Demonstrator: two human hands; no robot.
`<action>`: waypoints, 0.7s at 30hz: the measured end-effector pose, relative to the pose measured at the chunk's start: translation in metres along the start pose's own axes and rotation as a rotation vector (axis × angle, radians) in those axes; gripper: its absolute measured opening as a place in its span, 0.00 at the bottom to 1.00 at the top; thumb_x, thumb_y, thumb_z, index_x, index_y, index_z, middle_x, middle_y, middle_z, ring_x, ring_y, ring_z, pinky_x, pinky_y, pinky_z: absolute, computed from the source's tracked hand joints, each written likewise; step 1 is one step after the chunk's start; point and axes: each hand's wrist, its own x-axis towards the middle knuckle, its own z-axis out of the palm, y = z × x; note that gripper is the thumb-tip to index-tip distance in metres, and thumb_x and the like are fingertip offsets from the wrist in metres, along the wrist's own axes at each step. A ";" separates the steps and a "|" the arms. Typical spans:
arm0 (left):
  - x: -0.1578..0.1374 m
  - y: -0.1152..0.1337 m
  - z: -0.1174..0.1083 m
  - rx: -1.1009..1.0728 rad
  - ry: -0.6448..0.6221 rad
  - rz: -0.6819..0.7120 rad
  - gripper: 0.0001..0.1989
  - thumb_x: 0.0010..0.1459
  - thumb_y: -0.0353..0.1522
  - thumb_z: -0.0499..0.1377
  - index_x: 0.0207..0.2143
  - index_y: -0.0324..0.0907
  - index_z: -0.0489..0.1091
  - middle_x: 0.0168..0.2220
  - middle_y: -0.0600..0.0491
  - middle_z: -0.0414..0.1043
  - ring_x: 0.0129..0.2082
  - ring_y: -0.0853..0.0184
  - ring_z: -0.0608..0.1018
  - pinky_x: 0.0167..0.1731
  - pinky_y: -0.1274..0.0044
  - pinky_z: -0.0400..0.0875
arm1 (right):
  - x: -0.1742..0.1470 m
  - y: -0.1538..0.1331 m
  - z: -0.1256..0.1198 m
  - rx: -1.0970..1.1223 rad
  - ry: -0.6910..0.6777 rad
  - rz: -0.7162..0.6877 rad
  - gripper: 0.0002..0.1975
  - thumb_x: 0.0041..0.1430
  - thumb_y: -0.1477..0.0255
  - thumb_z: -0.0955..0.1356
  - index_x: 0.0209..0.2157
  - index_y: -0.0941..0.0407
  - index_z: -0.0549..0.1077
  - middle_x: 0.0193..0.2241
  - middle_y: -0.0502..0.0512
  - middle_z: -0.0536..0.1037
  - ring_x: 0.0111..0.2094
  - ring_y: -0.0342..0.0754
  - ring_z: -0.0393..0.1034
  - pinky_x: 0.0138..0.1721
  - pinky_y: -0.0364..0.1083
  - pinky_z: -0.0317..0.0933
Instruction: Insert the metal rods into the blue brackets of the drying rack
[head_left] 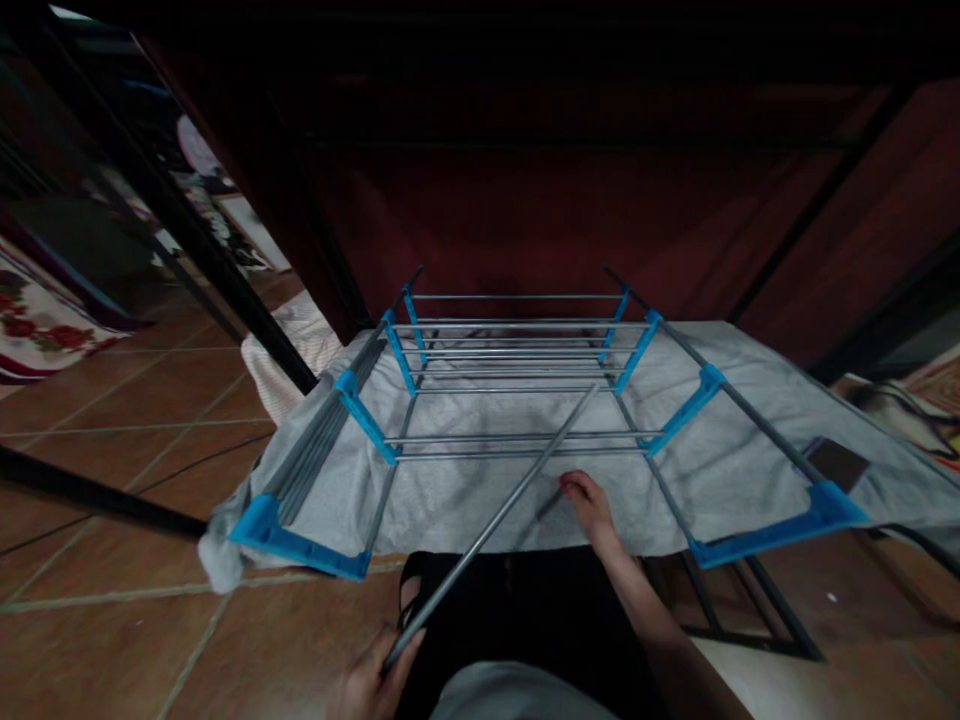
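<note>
With the left hand [379,670], gripping a metal rod [491,527] near its lower end; with the right hand [590,505], half curled near the rod, cannot tell whether around anything. Slanting the rod up across the blue-jointed rack [369,424], above grey cloth [454,500]. Best to steady the long span with both hands and guide the far tip clear of the rack. Cannot read any brand or label.

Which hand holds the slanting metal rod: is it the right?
No, the left hand grips the metal rod near one end; the right hand is clear of it.
</note>
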 end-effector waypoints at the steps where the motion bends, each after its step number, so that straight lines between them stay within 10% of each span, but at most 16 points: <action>1: 0.011 0.007 0.003 0.099 -0.040 0.017 0.15 0.63 0.44 0.53 0.33 0.51 0.77 0.30 0.54 0.80 0.30 0.63 0.83 0.30 0.77 0.76 | -0.002 -0.003 -0.003 0.080 0.019 0.053 0.08 0.47 0.62 0.71 0.27 0.51 0.77 0.28 0.52 0.79 0.31 0.50 0.72 0.36 0.49 0.67; 7: 0.056 0.053 0.021 0.506 -0.189 0.193 0.17 0.69 0.37 0.48 0.39 0.45 0.76 0.44 0.49 0.79 0.38 0.62 0.83 0.34 0.75 0.73 | -0.019 -0.013 -0.037 0.498 0.097 0.283 0.13 0.42 0.68 0.75 0.34 0.51 0.77 0.36 0.52 0.81 0.39 0.51 0.76 0.47 0.51 0.71; 21: 0.132 0.081 0.051 0.400 -0.116 0.562 0.14 0.69 0.32 0.49 0.46 0.44 0.74 0.43 0.48 0.78 0.41 0.61 0.79 0.45 0.69 0.71 | -0.011 -0.004 -0.081 0.604 0.219 0.391 0.09 0.46 0.69 0.75 0.32 0.52 0.76 0.36 0.54 0.81 0.42 0.51 0.77 0.56 0.55 0.68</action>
